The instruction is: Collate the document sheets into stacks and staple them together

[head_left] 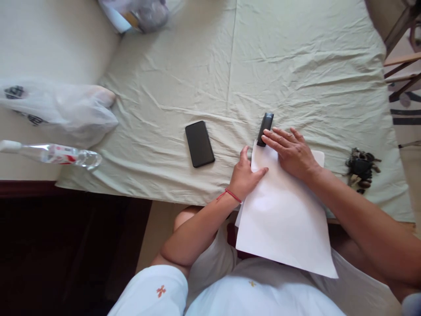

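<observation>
White sheets of paper [283, 215] lie partly on the cloth, their lower end hanging over the table edge above my lap. My left hand [246, 175], with a red string at the wrist, grips the sheets' left edge, thumb on top and the other fingers beside or under it. A black stapler [265, 127] stands at the top left corner of the paper, its near end meeting the corner. Flat and palm down, my right hand [292, 151] has its fingers stretched out, the fingertips resting on the stapler's near end and the palm over the paper.
Left of the paper lies a black phone [200, 144]. A bunch of keys [362, 169] is at the right. A plastic bottle [62, 154] and a white plastic bag [66, 112] lie at the left; another bag [144, 15] sits at the back. Wrinkled pale green cloth [279, 66] covers the table.
</observation>
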A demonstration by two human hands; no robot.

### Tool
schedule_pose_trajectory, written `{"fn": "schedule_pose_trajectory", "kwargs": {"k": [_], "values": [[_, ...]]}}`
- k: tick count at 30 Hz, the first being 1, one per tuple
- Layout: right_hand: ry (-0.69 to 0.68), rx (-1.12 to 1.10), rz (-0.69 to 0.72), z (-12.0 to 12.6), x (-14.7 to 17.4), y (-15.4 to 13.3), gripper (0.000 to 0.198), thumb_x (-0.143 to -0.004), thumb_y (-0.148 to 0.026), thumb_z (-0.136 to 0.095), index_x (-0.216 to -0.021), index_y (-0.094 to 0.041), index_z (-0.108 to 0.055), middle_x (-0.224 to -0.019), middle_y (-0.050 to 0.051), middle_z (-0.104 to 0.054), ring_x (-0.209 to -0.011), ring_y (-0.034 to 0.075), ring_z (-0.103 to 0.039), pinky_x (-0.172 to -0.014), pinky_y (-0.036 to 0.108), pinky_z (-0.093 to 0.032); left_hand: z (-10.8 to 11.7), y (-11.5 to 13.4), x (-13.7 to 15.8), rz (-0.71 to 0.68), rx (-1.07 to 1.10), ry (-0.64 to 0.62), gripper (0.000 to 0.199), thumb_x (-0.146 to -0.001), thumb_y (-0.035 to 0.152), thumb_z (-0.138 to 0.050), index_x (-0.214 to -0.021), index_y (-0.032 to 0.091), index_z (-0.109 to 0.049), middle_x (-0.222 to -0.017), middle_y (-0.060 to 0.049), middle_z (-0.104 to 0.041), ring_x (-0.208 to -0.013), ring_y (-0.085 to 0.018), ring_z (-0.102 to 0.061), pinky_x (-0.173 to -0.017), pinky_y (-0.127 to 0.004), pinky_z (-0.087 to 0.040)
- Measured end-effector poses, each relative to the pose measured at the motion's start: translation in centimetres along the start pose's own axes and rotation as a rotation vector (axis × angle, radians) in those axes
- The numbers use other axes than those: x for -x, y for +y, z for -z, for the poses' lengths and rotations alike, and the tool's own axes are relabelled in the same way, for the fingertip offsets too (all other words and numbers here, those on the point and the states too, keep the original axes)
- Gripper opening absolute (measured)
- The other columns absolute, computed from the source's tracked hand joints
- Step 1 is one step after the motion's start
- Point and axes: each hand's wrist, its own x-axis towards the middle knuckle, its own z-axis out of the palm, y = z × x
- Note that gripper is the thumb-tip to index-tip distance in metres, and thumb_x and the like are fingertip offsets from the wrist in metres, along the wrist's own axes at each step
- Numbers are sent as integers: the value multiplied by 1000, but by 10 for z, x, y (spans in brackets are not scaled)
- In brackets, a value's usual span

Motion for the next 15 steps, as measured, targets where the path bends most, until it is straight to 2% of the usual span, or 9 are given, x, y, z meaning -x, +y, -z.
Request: {"fn": "schedule_pose_trajectory", "kwargs": {"k": [2,3,6,8,11,15], "values": [[-8,0,-5,0,1,-1,71,-93,0,-39,-155,-33,-46,-160,1,-50,-150,21,-46,-126,55,-25,1,1,0,51,5,15,94,-82,31,-79,-156,3,-29,-96,-11,-75,-95,-28,-72,-89,-40,-54],[-10,-2,-10,0,1,-1,72,-93,0,-38,-156,-33,-45,-160,1,-49,-150,21,-45,-126,55,-25,1,1,0,65,8,15,85,-83,32,-78,-151,2,-37,-95,-11,-75,-93,-27,-72,-87,-39,-54],[7,-1,-17,-1,1,-3,74,-92,1,-37,-158,-34,-42,-161,0,-48,-151,20,-43,-127,54,-24,3,2,-1,49,-3,-40,39,-85,31,-73,-115,7,-65,-99,-14,-76,-94,-26,-71,-82,-35,-54],[28,-1,-22,-1,1,-4,73,-93,0,-36,-159,-34,-41,-162,1,-47,-152,20,-43,-128,53,-24,4,3,-1,13,-43,-82,21,-87,30,-69,-97,12,-70,-100,-12,-76,-92,-25,-71,-79,-33,-53],[74,-28,-81,-1,2,-4,68,-96,-6,-38,-159,-29,-40,-164,7,-44,-153,23,-41,-126,53,-28,4,4,-2,-26,-134,-73,15,-88,28,-66,-91,14,-70,-93,-9,-76,-88,-23,-70,-77,-32,-52],[233,-66,-235,6,10,-3,62,-100,-22,-41,-161,-26,-35,-163,14,-44,-152,29,-40,-120,53,-38,4,2,2,-60,-206,-68,13,-88,28,-65,-89,15,-68,-91,-8,-74,-85,-22,-68,-75,-31,-50]]}}
